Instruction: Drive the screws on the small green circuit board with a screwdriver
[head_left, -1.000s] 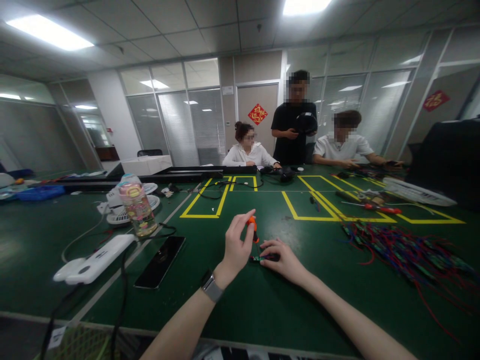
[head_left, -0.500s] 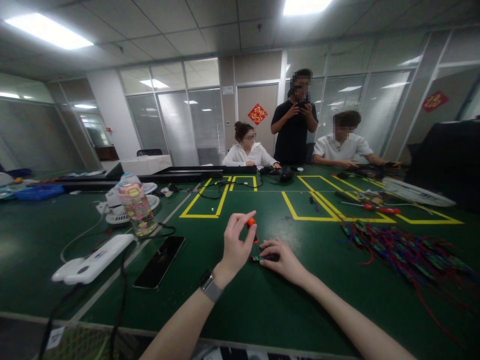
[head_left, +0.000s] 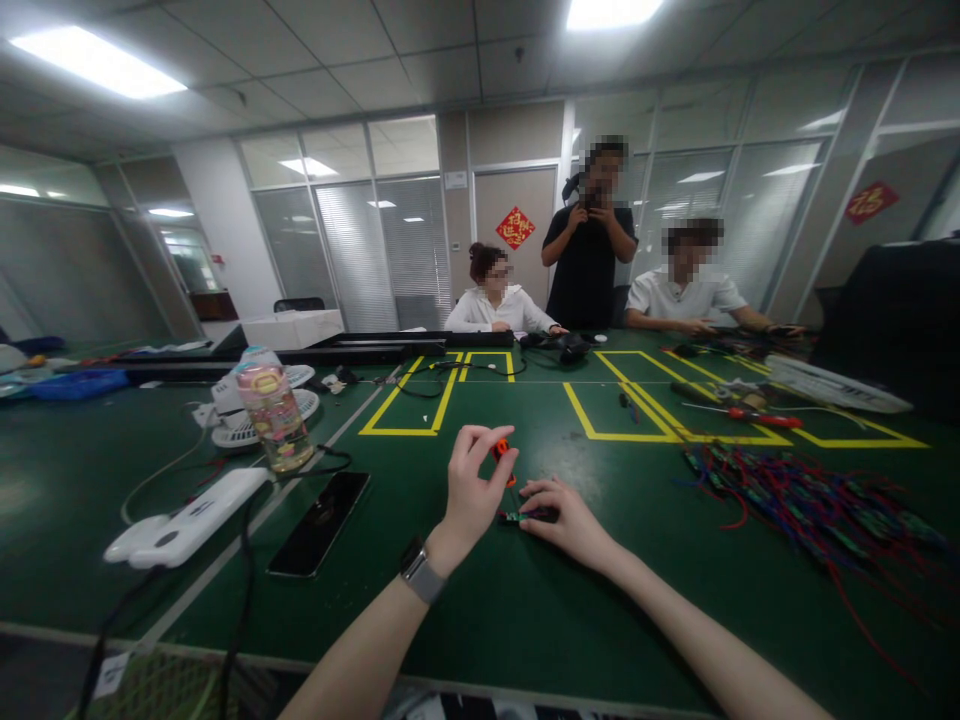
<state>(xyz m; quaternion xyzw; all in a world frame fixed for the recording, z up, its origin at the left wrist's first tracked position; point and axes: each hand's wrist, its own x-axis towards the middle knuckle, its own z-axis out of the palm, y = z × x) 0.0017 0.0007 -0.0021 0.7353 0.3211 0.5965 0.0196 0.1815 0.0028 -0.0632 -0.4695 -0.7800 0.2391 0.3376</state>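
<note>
In the head view my left hand is closed around the orange-and-black handle of a small screwdriver. Its thin shaft points down at a small green circuit board lying on the table. Whether the tip touches the board is too small to tell. My right hand pinches the board's right end, its fingers curled over it and hiding part of it. Dark wires show beneath those fingers.
A tangled pile of wired circuit boards lies to the right, behind it a red-handled screwdriver. To the left are a phone, a white power strip and a drink bottle. Three people sit or stand across the table.
My left fingers have shifted slightly on the screwdriver handle, which now looks turned. My right hand and the board stay in place. The standing person's hands have risen a little.
</note>
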